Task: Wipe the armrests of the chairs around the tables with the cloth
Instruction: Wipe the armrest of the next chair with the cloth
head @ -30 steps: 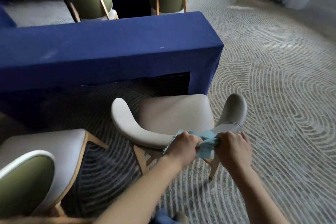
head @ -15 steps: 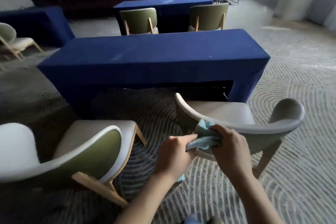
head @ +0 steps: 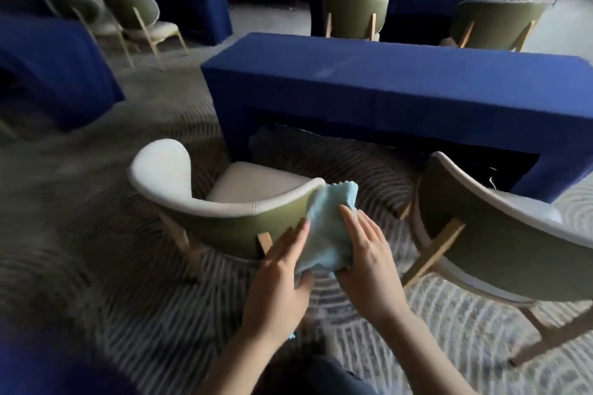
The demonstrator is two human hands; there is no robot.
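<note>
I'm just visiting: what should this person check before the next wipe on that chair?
1. Cloth held by left hand and right hand: ok.
2. Cloth opened out, not bunched: ok.
3. Cloth touching the near armrest of the chair: cannot tell; it only overlaps the armrest's end in view.
4. Far armrest has nothing lying on it: ok.
5. Neighbouring chair stands apart, leaving room: ok.
</note>
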